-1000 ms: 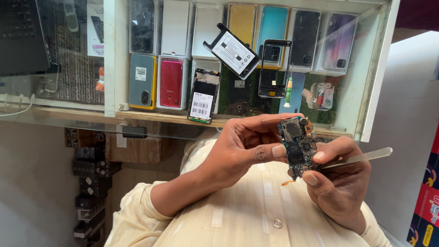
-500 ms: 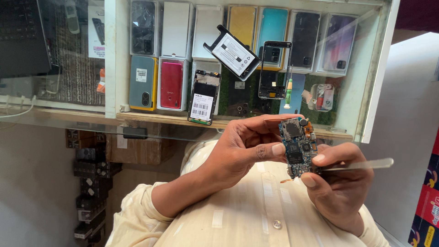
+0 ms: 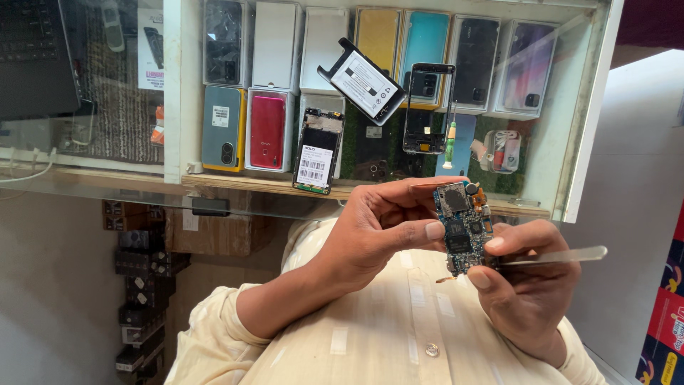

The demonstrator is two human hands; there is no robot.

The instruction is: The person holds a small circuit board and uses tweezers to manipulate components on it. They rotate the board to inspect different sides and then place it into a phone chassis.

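Head view, center-right of the frame: the left hand point(image 3: 377, 232) pinches a small blue circuit board point(image 3: 462, 228) by its edges, thumb and fingers closed on it. Further right, the right hand point(image 3: 531, 292) grips metal tweezers point(image 3: 552, 256) against the board. It looks light, stiff and fragile, best held by the edges.

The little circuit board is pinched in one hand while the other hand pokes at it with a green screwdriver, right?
Not quite: the head view shows the circuit board pinched by the left hand, but the right hand holds metal tweezers. The green screwdriver sits in the display case.
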